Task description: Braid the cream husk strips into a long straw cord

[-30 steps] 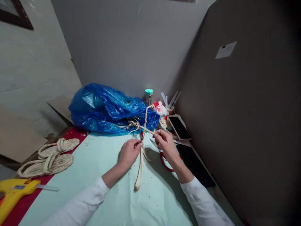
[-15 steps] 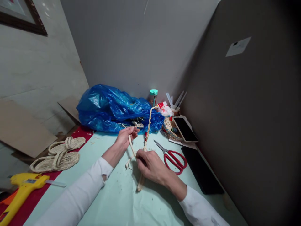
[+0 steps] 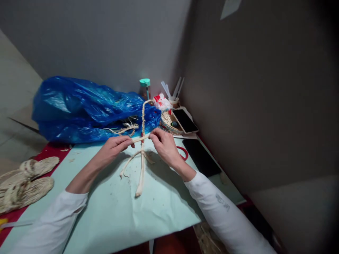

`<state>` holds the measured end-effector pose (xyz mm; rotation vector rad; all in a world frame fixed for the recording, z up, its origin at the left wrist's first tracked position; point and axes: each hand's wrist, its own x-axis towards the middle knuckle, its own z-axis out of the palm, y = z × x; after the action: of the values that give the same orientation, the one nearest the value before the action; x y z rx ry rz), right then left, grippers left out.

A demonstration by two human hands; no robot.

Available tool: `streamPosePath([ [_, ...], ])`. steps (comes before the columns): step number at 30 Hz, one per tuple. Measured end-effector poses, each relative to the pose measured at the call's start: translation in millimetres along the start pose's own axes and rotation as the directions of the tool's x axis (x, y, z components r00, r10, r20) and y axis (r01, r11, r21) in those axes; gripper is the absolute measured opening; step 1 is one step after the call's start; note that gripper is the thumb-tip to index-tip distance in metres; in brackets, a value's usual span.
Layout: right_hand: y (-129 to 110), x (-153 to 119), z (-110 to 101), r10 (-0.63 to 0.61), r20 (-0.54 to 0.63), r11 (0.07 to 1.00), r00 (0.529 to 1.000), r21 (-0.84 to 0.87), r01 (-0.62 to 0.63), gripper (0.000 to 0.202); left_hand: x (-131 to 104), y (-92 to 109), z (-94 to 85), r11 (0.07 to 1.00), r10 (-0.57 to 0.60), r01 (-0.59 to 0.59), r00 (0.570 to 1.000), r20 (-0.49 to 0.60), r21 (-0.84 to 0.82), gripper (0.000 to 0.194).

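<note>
A pale fibre strip (image 3: 140,139) is stretched level between my two hands. My left hand (image 3: 115,147) pinches its left end, and the fingers of my right hand (image 3: 163,144) are closed on the other end. Behind the strip, a braided cord (image 3: 143,118) runs up towards a red and white packet. Below the strip, loose strands (image 3: 141,173) spread from the cord over the pale green sheet (image 3: 111,215). Red-handled scissors (image 3: 183,152) lie partly hidden behind my right hand.
A blue plastic bag (image 3: 84,109) fills the back left. Woven sandals (image 3: 29,180) lie at the left edge. At the back right are a jar (image 3: 145,88), a basket (image 3: 167,121), a phone (image 3: 185,120) and a dark flat slab (image 3: 201,157).
Both hands have risen away from the loose strands, and the strip is now pulled level between them. The camera view has turned right, shifting the scene left.
</note>
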<state>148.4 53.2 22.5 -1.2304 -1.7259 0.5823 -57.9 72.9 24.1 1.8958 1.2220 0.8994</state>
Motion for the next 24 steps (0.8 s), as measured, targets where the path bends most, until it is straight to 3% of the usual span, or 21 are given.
streamPosePath([
  [4, -7.1, -3.9, -12.3, -0.071, 0.009, 0.997, 0.997, -0.027, 0.072, 0.023, -4.2, -0.2, 6.3, 0.994, 0.020, -0.019, 1.000, -0.008, 0.110, 0.029],
  [7, -4.2, -11.8, -38.0, -0.082, 0.038, 0.994, 0.996, -0.070, 0.084, 0.026, -5.5, -3.1, 8.7, 0.984, 0.026, 0.009, 0.980, -0.195, 0.176, 0.031],
  [9, 5.3, -21.5, -64.2, -0.017, -0.032, 0.972, 0.999, -0.233, 0.009, 0.028, -5.1, -7.3, 9.1, 0.997, -0.046, 0.067, 0.940, -0.337, 0.050, 0.031],
  [11, 19.7, -35.0, -90.2, 0.098, -0.134, 0.820, 0.986, -0.550, -0.157, 0.025, -4.1, -12.3, 10.1, 0.973, -0.176, 0.101, 0.906, -0.385, -0.207, 0.030],
  [13, 35.8, -49.0, -108.4, 0.242, -0.143, 0.525, 0.960, -0.813, -0.253, 0.024, -3.3, -16.5, 13.2, 0.897, -0.264, 0.094, 0.898, -0.352, -0.431, 0.027],
  [14, 43.2, -54.8, -113.3, 0.304, -0.109, 0.418, 0.946, -0.877, -0.235, 0.026, -3.1, -17.9, 15.5, 0.859, -0.283, 0.090, 0.903, -0.322, -0.503, 0.024],
  [16, 54.5, -61.6, -115.5, 0.367, -0.045, 0.306, 0.929, -0.937, -0.167, 0.031, -3.5, -19.1, 20.8, 0.805, -0.297, 0.096, 0.920, -0.257, -0.586, 0.018],
  [19, 60.9, -59.2, -110.0, 0.387, -0.004, 0.263, 0.922, -0.958, -0.114, 0.034, -5.0, -20.0, 26.6, 0.760, -0.311, 0.132, 0.934, -0.177, -0.636, 0.015],
  [24, 55.8, -42.6, -106.2, 0.417, -0.002, 0.265, 0.909, -0.956, -0.123, 0.036, -6.1, -28.5, 28.1, 0.792, -0.303, 0.143, 0.936, -0.180, -0.594, 0.021],
])
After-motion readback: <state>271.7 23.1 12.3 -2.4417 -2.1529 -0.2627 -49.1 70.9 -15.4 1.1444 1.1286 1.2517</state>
